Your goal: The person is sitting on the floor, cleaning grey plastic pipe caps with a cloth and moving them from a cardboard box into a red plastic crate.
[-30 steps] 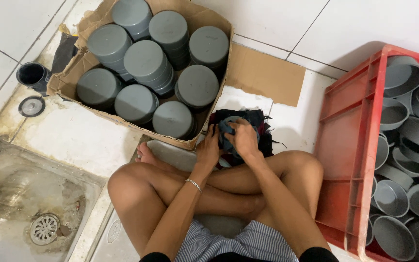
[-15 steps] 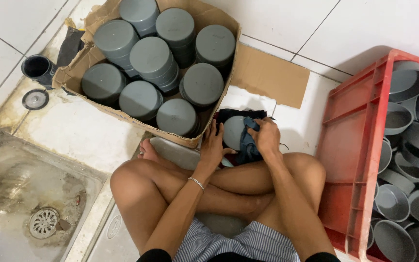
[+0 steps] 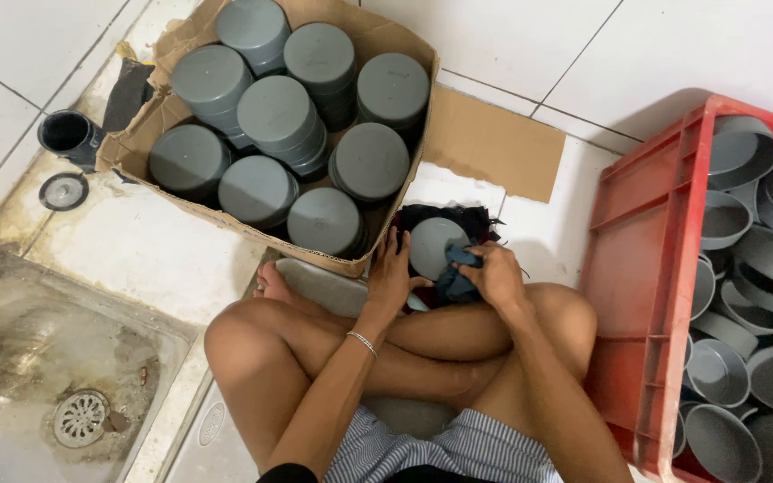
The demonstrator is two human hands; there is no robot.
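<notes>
I sit cross-legged on a tiled floor. My left hand (image 3: 393, 271) grips the left edge of a round grey plastic cap (image 3: 433, 244) held over my shins. My right hand (image 3: 496, 273) presses a dark blue cloth (image 3: 455, 282) against the cap's lower right side. A dark rag pile (image 3: 458, 219) lies on the floor just behind the cap. A thin bracelet circles my left wrist.
A cardboard box (image 3: 181, 121) ahead to the left holds several stacks of grey caps (image 3: 279, 116), one flap lying flat on the floor. A red plastic crate (image 3: 650, 268) at my right is full of loose grey caps. A floor drain (image 3: 80, 417) and a black pipe fitting (image 3: 69, 134) lie left.
The view has shifted so the box and my hands sit further right and higher. My right hand has slid the blue cloth from the cap's top to its lower right.
</notes>
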